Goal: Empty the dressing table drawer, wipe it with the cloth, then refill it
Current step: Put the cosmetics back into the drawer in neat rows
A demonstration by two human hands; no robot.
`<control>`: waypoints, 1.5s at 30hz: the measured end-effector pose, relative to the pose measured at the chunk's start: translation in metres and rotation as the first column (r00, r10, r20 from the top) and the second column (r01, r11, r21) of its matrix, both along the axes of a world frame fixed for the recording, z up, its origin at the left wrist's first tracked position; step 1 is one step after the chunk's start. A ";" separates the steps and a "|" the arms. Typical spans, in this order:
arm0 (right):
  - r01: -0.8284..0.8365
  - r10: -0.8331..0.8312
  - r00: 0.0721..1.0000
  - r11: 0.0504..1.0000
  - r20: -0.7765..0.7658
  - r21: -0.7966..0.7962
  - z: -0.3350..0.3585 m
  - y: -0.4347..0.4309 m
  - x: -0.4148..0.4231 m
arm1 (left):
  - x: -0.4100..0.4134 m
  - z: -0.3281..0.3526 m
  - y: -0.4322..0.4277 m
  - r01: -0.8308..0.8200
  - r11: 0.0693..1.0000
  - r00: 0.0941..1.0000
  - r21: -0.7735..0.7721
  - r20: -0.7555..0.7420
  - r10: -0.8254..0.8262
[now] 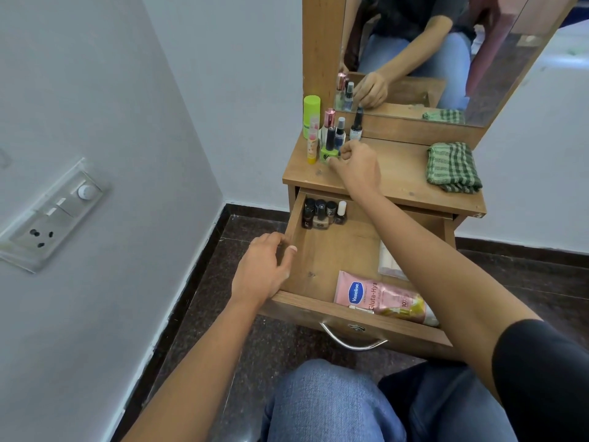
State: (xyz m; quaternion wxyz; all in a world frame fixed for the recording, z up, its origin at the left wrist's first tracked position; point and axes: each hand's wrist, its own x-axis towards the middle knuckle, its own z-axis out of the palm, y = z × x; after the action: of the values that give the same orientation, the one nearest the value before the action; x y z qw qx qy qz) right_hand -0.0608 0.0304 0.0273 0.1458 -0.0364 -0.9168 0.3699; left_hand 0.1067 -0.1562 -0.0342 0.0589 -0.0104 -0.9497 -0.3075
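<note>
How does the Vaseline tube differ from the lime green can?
The tube is pink and lies flat at the front of the open drawer; the can is lime green and stands upright on the tabletop, back left. Both look like toiletries.

A grey plastic switch panel [51, 215] with a round white dial, rocker switches and a three-pin socket is fixed to the pale grey wall [95, 74]. Below the panel runs a black skirting strip [196, 282], and right of the panel lies the dark speckled stone floor [242, 224].
</note>
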 end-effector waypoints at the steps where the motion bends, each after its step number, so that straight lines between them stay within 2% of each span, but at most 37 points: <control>1: 0.005 -0.005 1.000 1.000 0.006 -0.005 -0.002 -0.001 -0.002 | 0.000 0.000 0.000 0.000 1.000 1.000 -0.002 0.002 0.000; 7: 0.004 -0.004 1.000 1.000 -0.001 -0.023 -0.006 -0.002 -0.006 | 0.000 0.000 0.000 -0.002 1.000 1.000 -0.004 0.007 0.002; 10: -0.038 0.037 0.999 0.995 -0.015 -0.093 -0.008 0.003 -0.003 | 0.000 0.000 0.000 -0.003 1.000 1.000 -0.006 0.007 0.003; 12: -0.097 0.089 0.994 0.983 -0.056 -0.155 -0.011 0.012 0.004 | 0.000 0.001 0.000 -0.005 1.000 1.000 -0.010 0.005 0.005; 17: -0.208 0.164 0.962 0.958 -0.217 -0.198 -0.017 0.040 0.049 | 0.001 0.002 0.001 -0.005 1.000 1.000 -0.015 -0.009 0.004; 19: -0.270 0.219 0.946 0.939 -0.238 -0.211 -0.029 0.046 0.074 | 0.001 0.002 0.002 -0.003 1.000 1.000 -0.009 -0.012 0.003; 23: -0.303 0.295 0.951 0.949 -0.097 -0.089 -0.060 0.050 0.102 | 0.001 0.004 0.002 -0.005 1.000 1.000 -0.014 -0.011 0.004; 30: -0.136 0.148 0.981 0.985 0.129 -0.103 -0.090 0.042 0.088 | 0.002 0.004 0.002 -0.001 1.000 1.000 -0.003 0.000 0.001; 41: 0.012 0.061 0.965 0.961 0.254 -0.275 -0.109 0.028 0.077 | 0.000 0.002 0.001 0.005 1.000 1.000 0.001 -0.001 -0.005; 45: 0.080 0.004 0.967 0.943 0.254 -0.322 -0.108 0.024 0.076 | 0.001 0.002 0.001 0.004 1.000 1.000 -0.001 -0.004 -0.004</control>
State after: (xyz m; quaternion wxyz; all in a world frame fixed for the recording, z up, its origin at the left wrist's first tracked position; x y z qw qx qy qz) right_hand 0.0147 0.0541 -0.0810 0.0279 -0.1246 -0.8523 0.5073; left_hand 0.1074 -0.1555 -0.0322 0.0600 -0.0130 -0.9496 -0.3073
